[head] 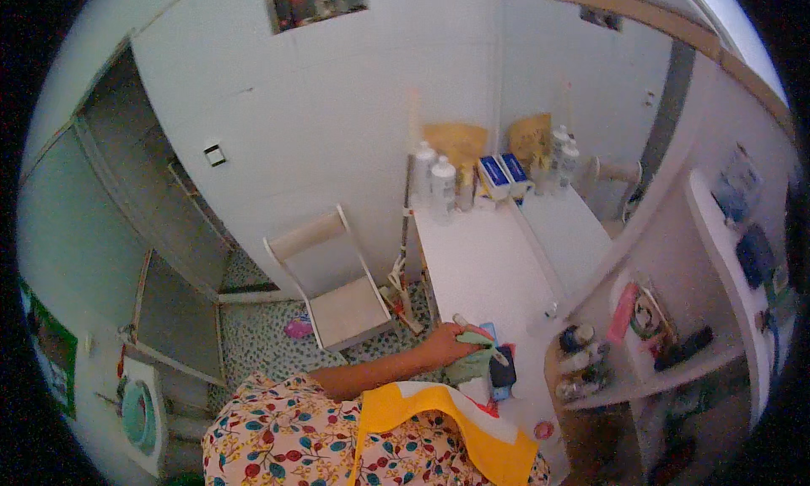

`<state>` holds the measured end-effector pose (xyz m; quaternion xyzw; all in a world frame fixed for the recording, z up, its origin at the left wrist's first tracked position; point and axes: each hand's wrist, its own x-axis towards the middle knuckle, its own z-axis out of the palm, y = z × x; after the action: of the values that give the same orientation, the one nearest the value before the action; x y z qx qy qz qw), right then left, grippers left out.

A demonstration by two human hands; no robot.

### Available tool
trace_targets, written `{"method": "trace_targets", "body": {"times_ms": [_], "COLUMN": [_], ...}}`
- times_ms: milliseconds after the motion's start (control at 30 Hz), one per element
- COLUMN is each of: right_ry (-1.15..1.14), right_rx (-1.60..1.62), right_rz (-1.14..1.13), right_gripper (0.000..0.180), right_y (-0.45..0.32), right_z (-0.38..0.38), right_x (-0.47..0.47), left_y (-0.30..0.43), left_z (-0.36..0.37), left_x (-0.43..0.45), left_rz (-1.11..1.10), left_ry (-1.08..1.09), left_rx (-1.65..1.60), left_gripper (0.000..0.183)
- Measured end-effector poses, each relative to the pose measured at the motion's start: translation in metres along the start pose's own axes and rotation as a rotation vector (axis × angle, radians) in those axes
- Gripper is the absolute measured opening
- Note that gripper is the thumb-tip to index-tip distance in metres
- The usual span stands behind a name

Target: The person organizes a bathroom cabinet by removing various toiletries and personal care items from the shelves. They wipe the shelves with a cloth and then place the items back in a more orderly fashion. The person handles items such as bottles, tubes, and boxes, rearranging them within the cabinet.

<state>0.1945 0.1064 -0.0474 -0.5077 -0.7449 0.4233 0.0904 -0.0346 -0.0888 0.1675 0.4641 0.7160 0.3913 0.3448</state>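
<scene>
My left hand [448, 345] reaches over the near edge of the white table [487, 264], its fingers closed on a pale green cloth [473, 364]. Just right of the cloth is a small dark item [504, 367], with blue and red parts around it; blur hides what it is. My right hand is out of view. Below lie a patterned garment and an orange and white apron [443, 394] on my body, beside a red item at the table's edge.
White bottles [443, 183], blue-and-white boxes [494, 177] and a brown paper bag [452, 141] stand at the table's far end, by a mirror. Left of it is a white chair [349, 309]. A curved shelf [664, 385] at right holds several jars and a pink item [623, 312].
</scene>
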Motion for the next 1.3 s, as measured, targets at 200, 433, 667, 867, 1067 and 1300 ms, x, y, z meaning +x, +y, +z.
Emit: {"method": "trace_targets", "body": {"times_ms": [200, 433, 667, 867, 1067, 1300], "right_ry": [-0.010, 0.022, 0.139, 0.448, 0.685, 0.788], "right_rx": [0.032, 0.058, 0.083, 0.053, -0.041, 0.132], "right_rz": [0.005, 0.021, 0.049, 0.123, 0.299, 0.513], "right_gripper": [0.023, 0.022, 0.021, 0.020, 0.019, 0.018], "right_y": [0.002, 0.004, 0.028, 0.108, 0.159, 0.176], "right_z": [0.005, -0.006, -0.029, -0.072, -0.101, -0.089], "right_x": [0.006, 0.008, -0.001, -0.040, -0.044, -0.044], "left_y": [-0.020, -0.028, -0.027, -0.030, -0.014, -0.018], "left_z": [0.013, 0.019, 0.021, 0.024, -0.001, -0.017], "left_x": [-0.008, -0.003, -0.007, -0.004, -0.035, -0.034], "left_rz": [0.098, 0.128, 0.098, -0.048, -0.034, -0.156], "left_ry": [0.021, 0.053, 0.044, -0.003, 0.140, 0.191], "left_rx": [-0.184, -0.150, -0.197, -0.189, -0.450, -0.592], "left_gripper": [0.023, 0.024, 0.024, 0.024, 0.023, 0.025]}}
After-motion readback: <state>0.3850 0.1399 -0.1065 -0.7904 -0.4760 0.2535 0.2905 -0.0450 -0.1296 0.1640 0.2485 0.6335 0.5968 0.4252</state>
